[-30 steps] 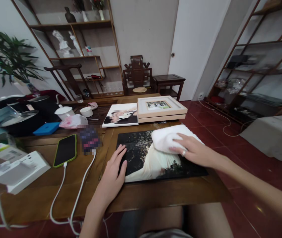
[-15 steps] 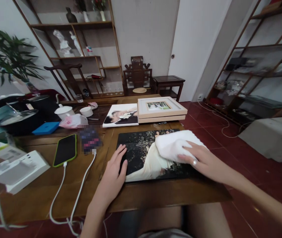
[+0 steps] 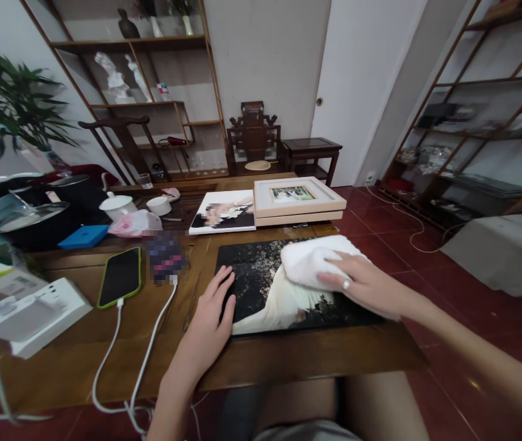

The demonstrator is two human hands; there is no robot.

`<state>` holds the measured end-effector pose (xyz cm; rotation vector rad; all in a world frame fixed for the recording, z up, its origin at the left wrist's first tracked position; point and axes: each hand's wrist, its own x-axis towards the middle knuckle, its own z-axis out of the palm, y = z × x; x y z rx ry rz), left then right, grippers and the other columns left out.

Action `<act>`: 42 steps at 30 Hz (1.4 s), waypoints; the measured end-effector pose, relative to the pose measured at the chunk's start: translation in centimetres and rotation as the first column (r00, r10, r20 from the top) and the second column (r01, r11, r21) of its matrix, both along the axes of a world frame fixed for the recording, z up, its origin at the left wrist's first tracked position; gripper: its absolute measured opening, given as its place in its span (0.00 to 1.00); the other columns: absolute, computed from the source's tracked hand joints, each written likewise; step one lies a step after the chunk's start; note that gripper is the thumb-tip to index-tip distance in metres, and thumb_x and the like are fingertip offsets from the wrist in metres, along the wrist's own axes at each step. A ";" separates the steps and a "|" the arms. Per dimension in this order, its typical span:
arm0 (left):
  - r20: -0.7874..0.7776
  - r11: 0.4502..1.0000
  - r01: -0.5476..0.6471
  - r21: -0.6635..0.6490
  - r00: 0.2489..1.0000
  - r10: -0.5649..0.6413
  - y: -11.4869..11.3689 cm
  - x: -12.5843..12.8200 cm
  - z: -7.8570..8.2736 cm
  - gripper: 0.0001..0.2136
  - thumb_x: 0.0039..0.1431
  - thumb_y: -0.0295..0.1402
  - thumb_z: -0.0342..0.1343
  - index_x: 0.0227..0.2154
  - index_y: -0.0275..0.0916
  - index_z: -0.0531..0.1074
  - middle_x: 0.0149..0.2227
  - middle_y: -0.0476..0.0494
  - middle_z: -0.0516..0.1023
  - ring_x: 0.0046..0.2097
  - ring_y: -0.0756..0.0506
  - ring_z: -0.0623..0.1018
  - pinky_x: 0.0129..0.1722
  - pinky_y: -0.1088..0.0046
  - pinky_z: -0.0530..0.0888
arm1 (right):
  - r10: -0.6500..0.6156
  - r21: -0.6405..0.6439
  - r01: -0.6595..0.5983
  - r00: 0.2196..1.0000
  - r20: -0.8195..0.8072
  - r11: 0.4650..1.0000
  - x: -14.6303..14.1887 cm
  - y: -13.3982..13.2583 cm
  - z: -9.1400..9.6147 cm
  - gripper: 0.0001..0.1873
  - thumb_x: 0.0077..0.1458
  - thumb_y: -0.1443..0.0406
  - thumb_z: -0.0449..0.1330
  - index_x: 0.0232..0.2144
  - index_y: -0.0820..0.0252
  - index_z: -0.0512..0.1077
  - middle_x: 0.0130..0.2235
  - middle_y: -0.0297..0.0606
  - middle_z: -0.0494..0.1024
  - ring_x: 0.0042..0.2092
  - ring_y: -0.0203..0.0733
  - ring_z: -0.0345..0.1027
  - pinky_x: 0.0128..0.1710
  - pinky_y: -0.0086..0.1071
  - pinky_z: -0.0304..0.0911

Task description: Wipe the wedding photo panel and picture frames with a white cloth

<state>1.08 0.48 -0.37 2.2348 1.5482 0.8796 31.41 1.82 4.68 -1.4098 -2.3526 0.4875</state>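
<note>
A large dark photo print (image 3: 261, 285) with a white figure lies flat near the front edge of the wooden table (image 3: 81, 361). My left hand (image 3: 210, 321) rests flat on the print's left edge, fingers stretched out. My right hand (image 3: 364, 283), with a ring on one finger, presses a folded white cloth (image 3: 311, 260) onto the print's right part, fingers laid over the cloth.
Behind the print lie a smaller photo panel (image 3: 223, 211) and a stack of pale framed pictures (image 3: 295, 199). To the left are a green-cased phone (image 3: 121, 275) on a white cable, a white box (image 3: 35, 315), pots (image 3: 35, 214) and cups. Shelves and a chair stand beyond.
My right hand slid the cloth to the right over the print, then back to the left. My left hand stayed in place.
</note>
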 end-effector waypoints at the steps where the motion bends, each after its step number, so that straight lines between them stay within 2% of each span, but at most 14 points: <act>1: 0.005 1.000 -0.002 -0.004 1.000 0.002 0.0 0.0 0.0 0.18 0.64 0.34 0.41 0.54 0.38 0.62 0.62 0.36 0.60 0.64 0.44 0.58 0.61 0.56 0.57 | 0.010 0.020 -0.010 1.000 -0.019 1.000 0.0 1.7 0.0 0.23 0.61 0.50 0.45 0.40 0.59 0.71 0.48 0.45 0.74 0.51 0.54 0.64 0.51 0.45 0.57; 5: 0.004 1.000 -0.001 -0.015 1.000 0.001 -0.1 0.0 0.1 0.18 0.64 0.34 0.40 0.54 0.38 0.62 0.62 0.37 0.59 0.64 0.43 0.58 0.61 0.55 0.57 | 0.028 0.070 -0.023 0.997 -0.075 0.997 -0.5 6.3 0.5 0.22 0.62 0.52 0.43 0.28 0.58 0.68 0.36 0.41 0.76 0.38 0.48 0.67 0.42 0.40 0.59; 8: 0.009 1.000 0.005 -0.013 1.000 -0.005 -0.1 -0.1 0.1 0.18 0.64 0.34 0.40 0.54 0.39 0.62 0.62 0.37 0.60 0.64 0.43 0.58 0.61 0.55 0.57 | 0.017 0.101 -0.009 0.996 -0.083 0.995 -1.0 6.4 0.6 0.21 0.63 0.54 0.44 0.26 0.58 0.66 0.35 0.40 0.75 0.36 0.46 0.66 0.40 0.38 0.59; 11: 0.009 1.000 0.006 -0.010 1.000 -0.005 0.0 -0.1 0.0 0.18 0.64 0.34 0.40 0.55 0.37 0.62 0.62 0.36 0.60 0.64 0.42 0.58 0.61 0.55 0.57 | 0.018 0.123 -0.012 0.999 -0.050 0.992 -1.3 3.6 0.0 0.20 0.63 0.56 0.44 0.28 0.58 0.68 0.37 0.42 0.73 0.39 0.47 0.65 0.42 0.40 0.59; 15: 0.010 1.000 0.002 0.010 1.000 -0.002 0.0 -0.1 -0.2 0.19 0.64 0.35 0.41 0.55 0.37 0.63 0.62 0.36 0.60 0.64 0.42 0.59 0.61 0.55 0.58 | -0.003 0.091 0.002 1.000 0.013 0.996 -1.3 -2.9 -0.8 0.18 0.63 0.56 0.45 0.35 0.58 0.72 0.42 0.46 0.73 0.51 0.54 0.62 0.49 0.46 0.57; 17: 0.006 1.000 0.004 0.016 1.000 -0.004 0.1 0.0 -0.2 0.19 0.64 0.35 0.40 0.55 0.38 0.63 0.62 0.37 0.61 0.64 0.42 0.59 0.61 0.55 0.58 | 0.025 0.090 -0.026 1.000 0.015 0.996 -1.4 -5.9 -0.7 0.16 0.62 0.58 0.47 0.39 0.56 0.72 0.45 0.47 0.73 0.54 0.55 0.60 0.51 0.46 0.58; 19: -0.005 1.000 0.008 0.014 1.000 -0.008 0.2 0.0 -0.2 0.19 0.64 0.35 0.40 0.56 0.37 0.62 0.62 0.36 0.60 0.64 0.42 0.58 0.61 0.55 0.57 | 0.081 0.079 -0.081 0.997 0.009 0.994 -1.5 -7.8 -0.3 0.14 0.61 0.59 0.48 0.39 0.56 0.72 0.45 0.47 0.72 0.53 0.54 0.61 0.49 0.44 0.61; 21: -0.016 1.000 0.013 0.009 1.000 -0.012 0.2 0.0 -0.1 0.20 0.64 0.35 0.40 0.56 0.37 0.62 0.62 0.36 0.60 0.64 0.42 0.58 0.61 0.55 0.57 | 0.123 0.057 -0.124 0.992 0.014 0.991 -1.7 -8.3 0.1 0.14 0.61 0.60 0.48 0.37 0.56 0.73 0.44 0.47 0.73 0.51 0.53 0.63 0.47 0.43 0.62; 24: -0.019 1.000 0.016 0.006 1.000 -0.016 0.2 0.0 0.0 0.19 0.64 0.35 0.40 0.56 0.37 0.62 0.62 0.36 0.60 0.64 0.42 0.58 0.61 0.55 0.57 | 0.132 0.066 -0.133 0.991 0.018 0.989 -1.9 -6.4 0.2 0.15 0.62 0.60 0.47 0.37 0.57 0.73 0.43 0.47 0.74 0.51 0.54 0.62 0.49 0.45 0.60; 28: -0.011 1.000 0.012 -0.007 1.000 -0.012 0.1 -0.1 0.0 0.19 0.64 0.35 0.40 0.55 0.38 0.62 0.62 0.36 0.59 0.64 0.42 0.57 0.61 0.54 0.57 | 0.122 0.109 -0.123 0.992 0.014 0.986 -2.5 -1.1 -0.1 0.18 0.63 0.58 0.45 0.40 0.59 0.72 0.45 0.46 0.74 0.53 0.55 0.60 0.51 0.46 0.56; 32: 0.002 1.000 0.010 -0.014 1.000 -0.010 0.0 -0.1 0.0 0.18 0.64 0.34 0.41 0.55 0.39 0.63 0.62 0.37 0.59 0.64 0.43 0.58 0.61 0.55 0.57 | 0.079 0.155 -0.078 0.997 -0.003 0.985 -3.4 4.4 0.1 0.19 0.64 0.56 0.45 0.32 0.60 0.70 0.38 0.44 0.74 0.42 0.49 0.65 0.43 0.40 0.58; 35: 0.002 1.000 0.008 -0.016 1.000 -0.008 0.0 -0.1 0.1 0.18 0.64 0.35 0.40 0.55 0.38 0.62 0.62 0.37 0.59 0.64 0.43 0.58 0.61 0.55 0.57 | 0.063 0.177 -0.059 0.998 -0.019 0.982 -3.9 6.6 0.2 0.19 0.64 0.57 0.45 0.29 0.59 0.69 0.34 0.40 0.73 0.37 0.46 0.65 0.40 0.37 0.57; 38: -0.005 1.000 0.006 -0.018 1.000 -0.006 0.0 -0.1 0.1 0.19 0.64 0.35 0.40 0.55 0.38 0.62 0.62 0.36 0.59 0.64 0.43 0.58 0.61 0.55 0.57 | 0.043 0.179 -0.040 0.999 -0.009 0.983 -4.0 6.2 0.1 0.17 0.64 0.58 0.46 0.30 0.60 0.69 0.34 0.42 0.72 0.38 0.46 0.64 0.40 0.37 0.57; 42: 0.000 1.000 0.017 -0.018 1.000 -0.017 0.1 -0.1 0.1 0.19 0.64 0.35 0.40 0.55 0.39 0.63 0.62 0.37 0.60 0.64 0.42 0.58 0.61 0.55 0.57 | 0.058 0.155 -0.064 0.998 0.040 0.986 -4.1 1.6 0.1 0.17 0.64 0.59 0.46 0.35 0.61 0.71 0.37 0.45 0.71 0.41 0.49 0.64 0.42 0.40 0.58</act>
